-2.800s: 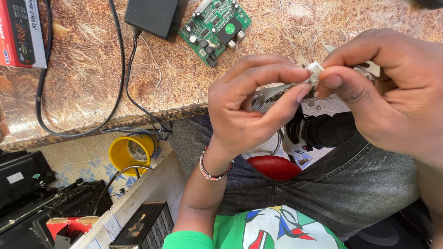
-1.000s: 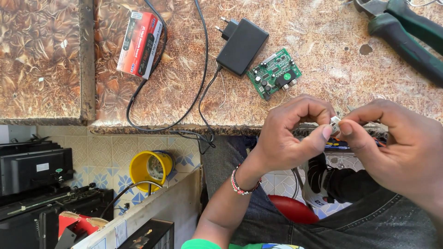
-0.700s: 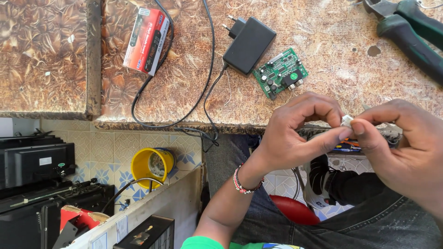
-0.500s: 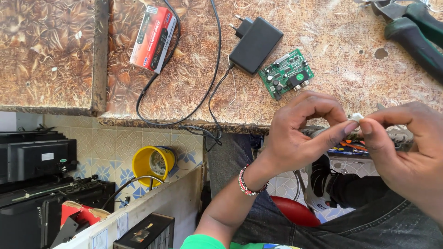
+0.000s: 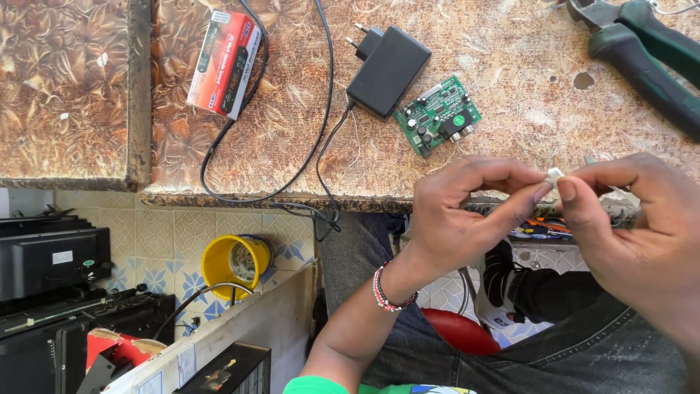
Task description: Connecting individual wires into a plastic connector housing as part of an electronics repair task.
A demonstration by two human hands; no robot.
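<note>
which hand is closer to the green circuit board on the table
Left. The left hand sits just below the green circuit board, its knuckles close under it. The right hand is farther off to the board's right, pinching the small white connector with the left.

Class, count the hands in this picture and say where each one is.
2. The left hand and the right hand meet at the table edge, pinching a small white part between them. No other hands show.

Patterned brown worktop with red box, black adapter, green circuit board, green-handled pliers.
</note>
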